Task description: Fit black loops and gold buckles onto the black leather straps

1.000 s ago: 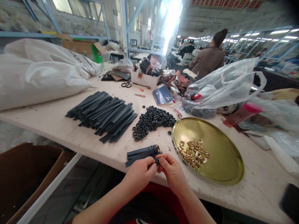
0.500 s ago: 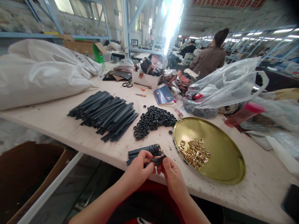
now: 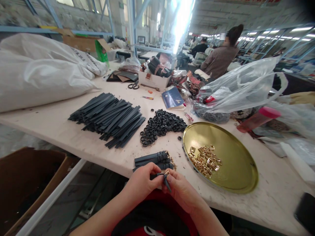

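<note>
Pinched fingertips meet over the near edge of a pale worktable [image 3: 98,149], the left hand [image 3: 143,178] gripping one part of a dark strap [image 3: 167,184] between thumb and forefinger, the right hand [image 3: 180,187] closed on it just beside. The strap sits between the two hands, its lower end angled down toward the worker's lap, with a glint of gold metal [image 3: 167,172] at the right fingertips; how the two join is hidden by the fingers. Just beyond lie several straps with gold fittings [image 3: 149,159], near a pile of flat dark strips [image 3: 108,119] and a heap of small dark loops [image 3: 163,124]. At right, loose gold buckles [image 3: 205,161] rest on a round gold tray [image 3: 240,164].

The strap looks light and leather-like, likely supple enough to fold yet springy at the bend, and unlikely to break. A pinch close to the fold should control it best, since the free end would probably flop. The metal, smooth and small, may slip unless held by its edges.
</note>
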The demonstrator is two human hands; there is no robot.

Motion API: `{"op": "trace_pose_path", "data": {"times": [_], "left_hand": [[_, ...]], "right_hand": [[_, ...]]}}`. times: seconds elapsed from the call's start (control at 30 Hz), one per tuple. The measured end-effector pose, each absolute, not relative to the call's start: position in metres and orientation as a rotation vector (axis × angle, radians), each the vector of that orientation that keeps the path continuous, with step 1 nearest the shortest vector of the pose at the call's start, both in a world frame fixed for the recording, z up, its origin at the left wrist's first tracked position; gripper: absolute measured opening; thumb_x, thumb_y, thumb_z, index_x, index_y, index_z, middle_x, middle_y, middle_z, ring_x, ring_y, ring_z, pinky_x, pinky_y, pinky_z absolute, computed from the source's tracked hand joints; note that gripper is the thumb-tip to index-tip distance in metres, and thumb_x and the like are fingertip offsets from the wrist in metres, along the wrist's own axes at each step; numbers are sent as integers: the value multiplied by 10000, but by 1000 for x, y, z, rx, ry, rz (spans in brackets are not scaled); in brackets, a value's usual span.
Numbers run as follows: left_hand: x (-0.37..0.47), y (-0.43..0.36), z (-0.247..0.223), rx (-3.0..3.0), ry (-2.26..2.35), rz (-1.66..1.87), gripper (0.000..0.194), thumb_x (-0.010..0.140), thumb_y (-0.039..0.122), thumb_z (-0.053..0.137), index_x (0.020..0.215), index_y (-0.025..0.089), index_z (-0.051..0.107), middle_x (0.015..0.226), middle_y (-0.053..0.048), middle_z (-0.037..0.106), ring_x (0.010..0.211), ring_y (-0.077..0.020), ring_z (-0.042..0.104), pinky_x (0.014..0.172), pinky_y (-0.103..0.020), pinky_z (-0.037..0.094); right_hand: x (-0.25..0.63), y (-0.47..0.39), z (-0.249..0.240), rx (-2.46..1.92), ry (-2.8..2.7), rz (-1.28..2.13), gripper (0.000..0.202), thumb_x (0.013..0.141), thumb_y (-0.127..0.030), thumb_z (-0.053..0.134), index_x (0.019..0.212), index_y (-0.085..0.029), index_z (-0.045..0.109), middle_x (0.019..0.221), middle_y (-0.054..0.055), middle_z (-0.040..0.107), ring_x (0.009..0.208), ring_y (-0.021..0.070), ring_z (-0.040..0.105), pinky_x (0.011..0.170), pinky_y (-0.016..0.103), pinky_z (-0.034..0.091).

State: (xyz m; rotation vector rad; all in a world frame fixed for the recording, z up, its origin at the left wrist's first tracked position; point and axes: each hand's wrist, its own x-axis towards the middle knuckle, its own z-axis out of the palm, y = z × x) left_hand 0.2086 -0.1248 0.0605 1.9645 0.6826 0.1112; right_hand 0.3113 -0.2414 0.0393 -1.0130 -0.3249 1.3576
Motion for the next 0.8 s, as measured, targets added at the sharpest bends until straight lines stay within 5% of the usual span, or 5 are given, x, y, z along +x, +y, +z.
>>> {"op": "trace_pose_path", "data": {"times": [0.17,0.37,0.57,0.8], "left_hand": [[208,-127,61,1479,643,43,260,708,375,584,827,143,592,667,6,624,540,-98,492,517,-206,373],[208,-125,65,1167,630,26,307,624,303,664,860,121,590,701,1,627,558,-81,510,583,-214,393],[205,-122,56,1070,640,-89,343,620,293,685,893,109,587,667,-12,640,559,-93,560,577,-214,408],[205,-130,50,1125,622,-136,355,621,300,688,901,112,579,687,-28,653,568,-107,589,586,-224,443]], "right_hand": [[315,-235,38,-1337,-477,976,286,727,-431,614,666,-186,481,559,-48,472,537,97,435,549,225,362],[322,-234,31,-1756,-667,502,179,736,-292,594,866,-209,503,605,-51,507,518,112,449,507,236,346],[329,-245,38,-1721,-1000,797,56,773,-256,539,745,-218,567,576,-47,494,513,107,409,477,224,311],[320,-258,31,-1766,-1194,714,88,821,-247,486,788,-223,564,708,10,582,641,158,513,589,267,369]]}}
